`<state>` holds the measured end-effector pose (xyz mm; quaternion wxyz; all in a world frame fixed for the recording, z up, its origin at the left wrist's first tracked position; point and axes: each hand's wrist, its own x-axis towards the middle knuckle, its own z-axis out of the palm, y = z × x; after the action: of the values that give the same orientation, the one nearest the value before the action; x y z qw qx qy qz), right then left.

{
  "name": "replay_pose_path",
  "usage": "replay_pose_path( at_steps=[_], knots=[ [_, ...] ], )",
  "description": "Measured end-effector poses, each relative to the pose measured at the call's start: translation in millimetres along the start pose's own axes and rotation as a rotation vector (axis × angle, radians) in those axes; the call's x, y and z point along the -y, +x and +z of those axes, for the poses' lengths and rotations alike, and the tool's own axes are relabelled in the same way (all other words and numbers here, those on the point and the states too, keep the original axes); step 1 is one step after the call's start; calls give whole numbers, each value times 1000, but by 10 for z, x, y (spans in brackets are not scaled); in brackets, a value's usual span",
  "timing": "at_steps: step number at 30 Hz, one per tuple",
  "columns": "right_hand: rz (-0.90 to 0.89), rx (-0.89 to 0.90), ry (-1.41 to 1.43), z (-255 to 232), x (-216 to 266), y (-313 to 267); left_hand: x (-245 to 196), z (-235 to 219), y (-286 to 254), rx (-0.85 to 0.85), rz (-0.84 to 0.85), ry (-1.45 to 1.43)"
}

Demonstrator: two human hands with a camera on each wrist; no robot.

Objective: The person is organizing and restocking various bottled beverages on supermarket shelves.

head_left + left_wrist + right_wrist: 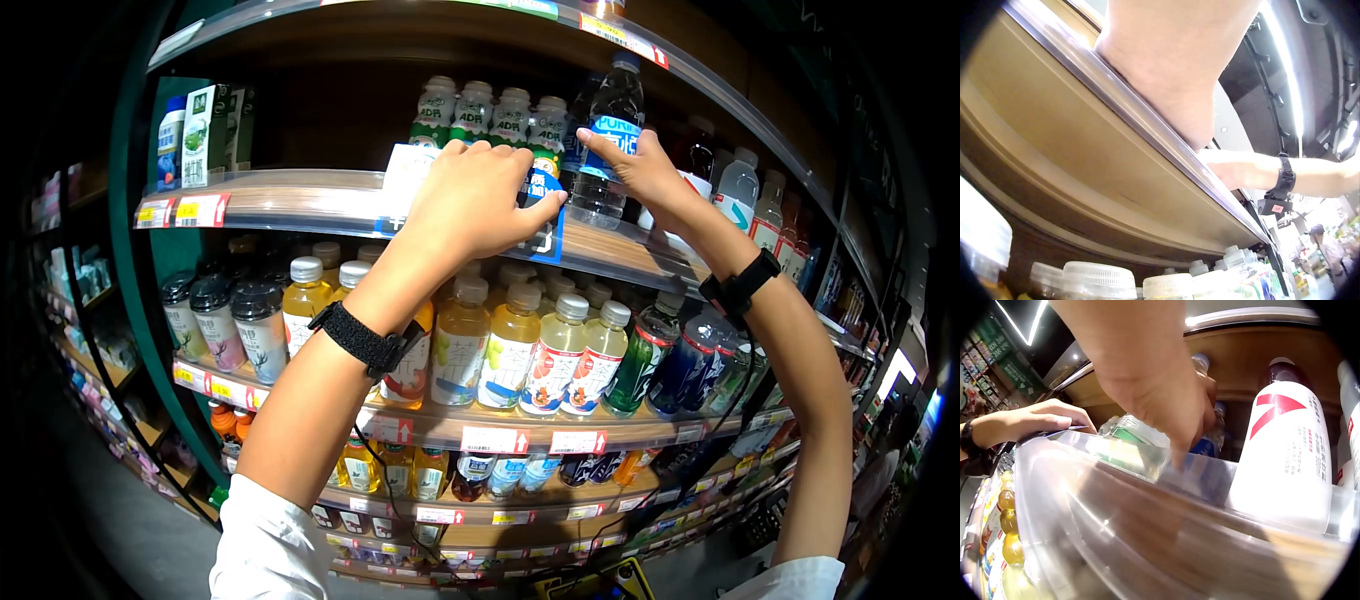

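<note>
My right hand (pixel 660 180) grips a clear water bottle (pixel 615 100) with a blue label, its thumb across the label. The bottle stands upright on the upper shelf; in the right wrist view my hand hides most of it. Left of it, my left hand (pixel 475 200) holds the top of a blue-and-white promotional card (pixel 545 245) at the shelf's front lip, fingers over the edge. Just behind that hand stands a pack of small white-and-green ADR bottles (pixel 475 110). In the left wrist view the heel of my left hand (pixel 1166 94) is at the shelf edge.
A white-labelled bottle with a red mark (pixel 1285 444) stands right of my right hand behind the clear plastic lip (pixel 1104 519). Cartons (pixel 205 130) stand at the shelf's left. Below, tea bottles (pixel 510 345) and lidded cups (pixel 258 325) fill a shelf. A thin cable hangs in front.
</note>
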<state>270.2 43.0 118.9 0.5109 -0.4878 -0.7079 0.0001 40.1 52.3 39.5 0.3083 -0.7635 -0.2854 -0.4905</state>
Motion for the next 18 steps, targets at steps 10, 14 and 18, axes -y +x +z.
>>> replay_pose_path(
  at_steps=[10, 14, 18],
  knots=[
    [61, 160, 181, 91, -228, -94, -24, -16, -4, 35, 4, 25],
    [42, 211, 143, 159, -430, 85, -17, 7, -11, 16, 26, 27],
    [82, 214, 120, 188, -394, 59, -17, 4, -16, 8, 27, 40]
  ],
)
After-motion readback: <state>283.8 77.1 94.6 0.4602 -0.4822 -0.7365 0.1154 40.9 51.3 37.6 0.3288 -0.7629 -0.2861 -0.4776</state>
